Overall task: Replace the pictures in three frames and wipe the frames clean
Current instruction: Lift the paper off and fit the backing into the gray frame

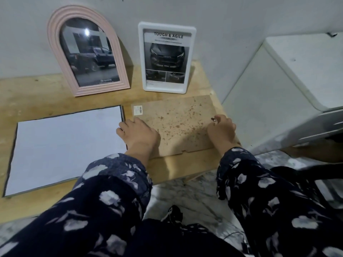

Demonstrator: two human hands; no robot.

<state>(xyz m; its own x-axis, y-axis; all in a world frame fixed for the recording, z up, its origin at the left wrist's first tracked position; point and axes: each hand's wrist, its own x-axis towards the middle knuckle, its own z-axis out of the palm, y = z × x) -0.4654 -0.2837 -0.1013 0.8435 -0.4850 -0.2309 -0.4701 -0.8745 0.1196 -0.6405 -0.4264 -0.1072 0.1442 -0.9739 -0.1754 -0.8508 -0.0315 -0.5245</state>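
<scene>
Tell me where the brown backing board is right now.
In the head view, the brown backing board lies flat on the right part of the wooden table, just right of the white sheet, under both hands, before the white frame.

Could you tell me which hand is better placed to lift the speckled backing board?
Probably the right hand: its fingers sit by the small black tab on the backing board, while the left hand lies flat.

— Noting bare, matt plywood for the table (pixel 42 95), grain showing; speckled brown fibreboard for the backing board (pixel 178 125), dull and rough-looking.

— Logging ribbed pink frame (pixel 55 30), matt; white frame (pixel 193 58) looking like smooth plastic, glazing on both reflecting. Recording white sheet (pixel 65 145) as matt paper; sleeves (pixel 115 182) as printed cloth.
</scene>
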